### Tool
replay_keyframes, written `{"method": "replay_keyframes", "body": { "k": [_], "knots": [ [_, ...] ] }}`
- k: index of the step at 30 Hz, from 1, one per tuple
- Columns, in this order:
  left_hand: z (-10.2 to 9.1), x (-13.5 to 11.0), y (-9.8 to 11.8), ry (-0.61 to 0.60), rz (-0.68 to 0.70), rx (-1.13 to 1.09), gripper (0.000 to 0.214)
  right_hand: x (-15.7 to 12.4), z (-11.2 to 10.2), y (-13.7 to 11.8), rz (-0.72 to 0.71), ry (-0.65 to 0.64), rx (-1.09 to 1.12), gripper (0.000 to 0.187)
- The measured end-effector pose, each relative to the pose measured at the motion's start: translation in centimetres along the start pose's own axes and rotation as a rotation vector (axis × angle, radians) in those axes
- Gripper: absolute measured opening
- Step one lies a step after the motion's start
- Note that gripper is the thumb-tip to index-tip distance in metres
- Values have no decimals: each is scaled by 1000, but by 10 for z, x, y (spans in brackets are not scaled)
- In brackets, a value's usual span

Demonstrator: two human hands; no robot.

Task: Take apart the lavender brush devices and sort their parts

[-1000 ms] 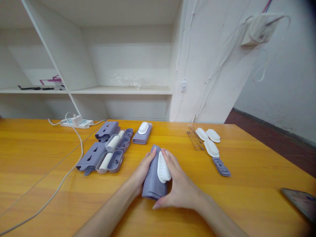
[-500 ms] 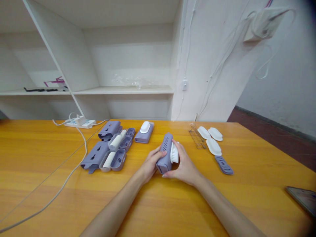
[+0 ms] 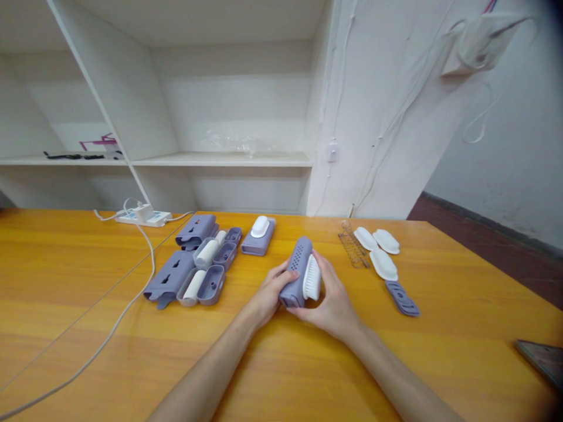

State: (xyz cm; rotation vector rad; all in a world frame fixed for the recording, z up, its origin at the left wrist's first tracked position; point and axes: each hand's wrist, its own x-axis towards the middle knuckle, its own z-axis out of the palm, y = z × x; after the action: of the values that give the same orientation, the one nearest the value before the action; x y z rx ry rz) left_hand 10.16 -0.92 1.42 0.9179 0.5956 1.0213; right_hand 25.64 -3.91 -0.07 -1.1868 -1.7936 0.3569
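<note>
Near the middle of the wooden table point(image 3: 281, 375), the left hand point(image 3: 269, 294) holds a purple perforated case point(image 3: 301, 261); the right hand point(image 3: 338, 308) also holds it, curved around the white bristled brush point(image 3: 312, 280) against its right side.

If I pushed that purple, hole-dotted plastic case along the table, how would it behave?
The purple, hole-dotted plastic case would probably stay stiff, showing no sag between left hand and right hand. Flattish sides suggest sliding, not rolling. Stood on end, its long shape might tip.
</note>
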Motion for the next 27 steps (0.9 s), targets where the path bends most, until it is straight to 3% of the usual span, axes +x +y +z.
{"method": "replay_keyframes", "body": {
  "k": [7, 10, 12, 14, 20, 27],
  "knots": [
    [1, -3, 4, 63, -34, -85, 49, 0, 1, 3, -42, -73, -6, 111],
    [1, -4, 2, 84, 5, -83, 51, 0, 1, 9, -27, 19, 72, 86],
    [2, -4, 0, 67, 37, -70, 57, 1, 3, 11, 43, 113, 130, 63],
    [2, -4, -2, 53, 72, -45, 63, 3, 6, 11, 147, 149, 236, 54],
    [4, -6, -1, 56, 233, 115, 68, 10, 3, 4, 418, -20, 774, 48],
    [12, -11, 0, 70, 257, 105, 70, 10, -4, 14, 467, -143, 881, 51]
  ]
}}
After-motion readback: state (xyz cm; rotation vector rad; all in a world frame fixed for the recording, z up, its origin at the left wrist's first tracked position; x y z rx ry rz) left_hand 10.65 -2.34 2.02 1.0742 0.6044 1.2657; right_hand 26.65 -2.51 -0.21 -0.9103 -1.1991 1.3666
